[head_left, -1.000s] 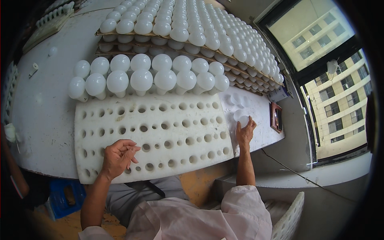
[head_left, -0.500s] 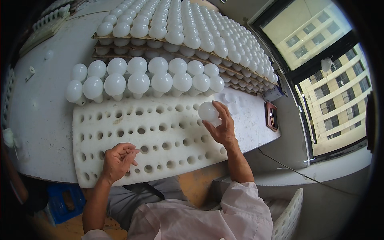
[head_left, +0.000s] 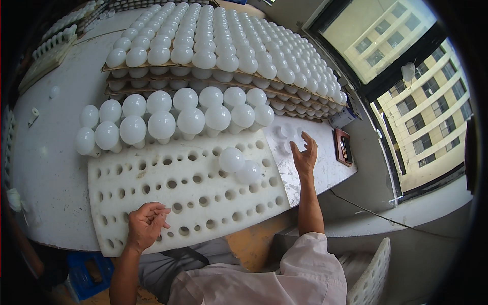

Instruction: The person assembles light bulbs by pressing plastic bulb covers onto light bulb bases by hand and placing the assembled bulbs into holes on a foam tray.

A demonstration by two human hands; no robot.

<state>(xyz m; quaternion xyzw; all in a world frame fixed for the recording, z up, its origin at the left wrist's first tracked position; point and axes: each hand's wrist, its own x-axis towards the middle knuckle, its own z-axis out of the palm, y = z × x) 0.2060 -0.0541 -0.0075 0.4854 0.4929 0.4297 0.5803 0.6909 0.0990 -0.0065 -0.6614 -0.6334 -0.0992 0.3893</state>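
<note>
Two loose white bulbs are lying on the white foam tray, between the hands. The right hand is hovering spread and empty just right of them. The left hand is resting loosely curled on the tray's near edge, well apart from the bulbs.
</note>
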